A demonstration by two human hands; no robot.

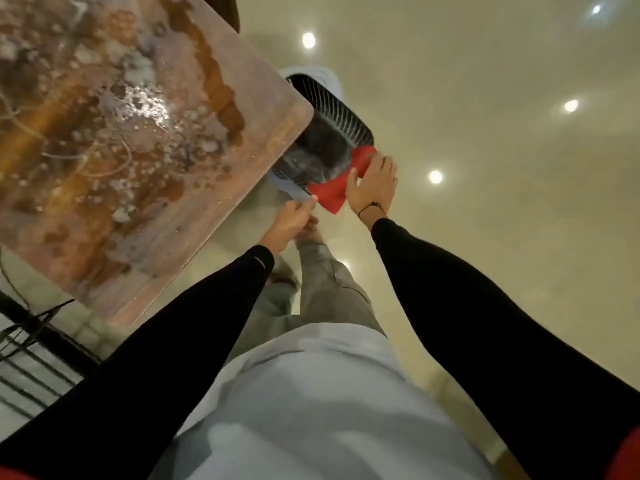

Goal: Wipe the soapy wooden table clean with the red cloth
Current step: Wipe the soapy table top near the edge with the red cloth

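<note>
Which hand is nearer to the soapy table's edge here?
Left. The left hand pinches the red cloth close beside the table edge; the right hand holds the cloth farther out.

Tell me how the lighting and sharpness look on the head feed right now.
Head view: dim, warm light; round ceiling-light reflections glare on the glossy beige floor; wet foam glints on the soapy brown wooden table, which is soft and smeared; wide-angle bending stretches the sleeves; the red cloth and both hands, left, right, are slightly blurred.

One table [242,161], one cloth [334,194], perhaps one basket [332,109].
</note>
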